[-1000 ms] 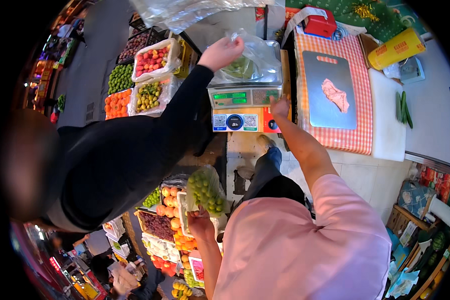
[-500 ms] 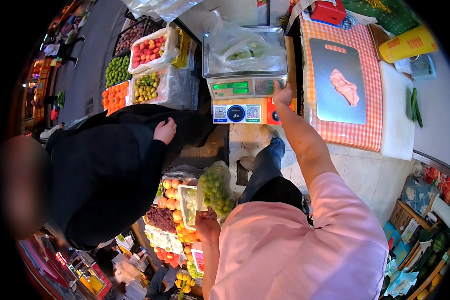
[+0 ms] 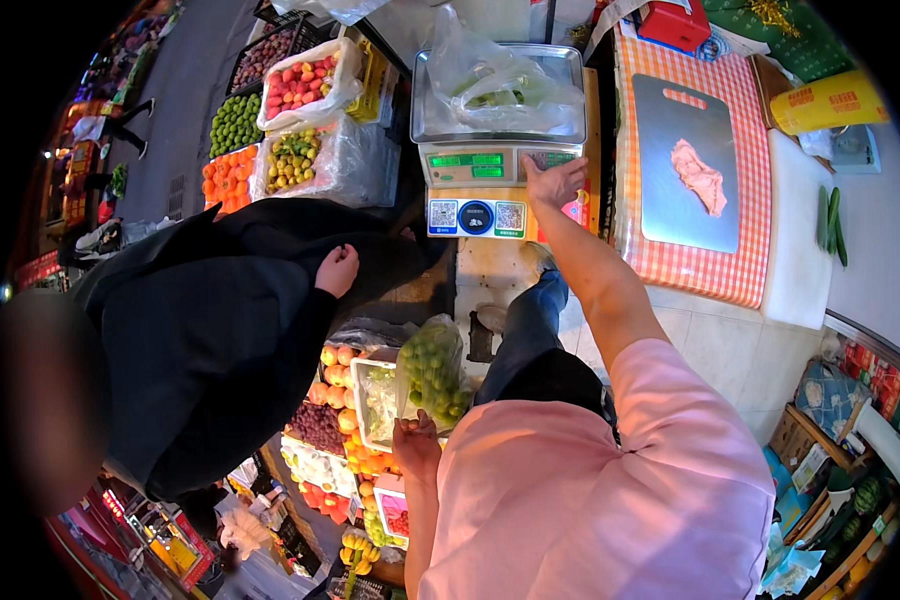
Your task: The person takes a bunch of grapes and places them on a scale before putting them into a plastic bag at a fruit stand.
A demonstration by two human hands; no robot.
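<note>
My right hand (image 3: 553, 180) reaches forward and presses on the keypad of a grey weighing scale (image 3: 498, 165). A clear plastic bag of green produce (image 3: 495, 85) lies on the scale's pan. My left hand (image 3: 416, 442) hangs low by my side and grips the neck of a clear bag of small green fruits (image 3: 432, 372). A person in a black coat (image 3: 220, 330) stands at my left with a hand (image 3: 337, 270) lowered near the scale's stand.
Crates of red, green and orange fruit (image 3: 290, 120) stand beyond the scale. A metal tray with a piece of raw meat (image 3: 697, 175) lies on a red checked cloth (image 3: 740, 270) at right. More fruit boxes (image 3: 345, 440) sit below my left hand.
The person in black drew an arm back from the scale pan, leaving the bag on it, and lowered the hand. My right hand stayed at the keypad; my left kept its bag.
</note>
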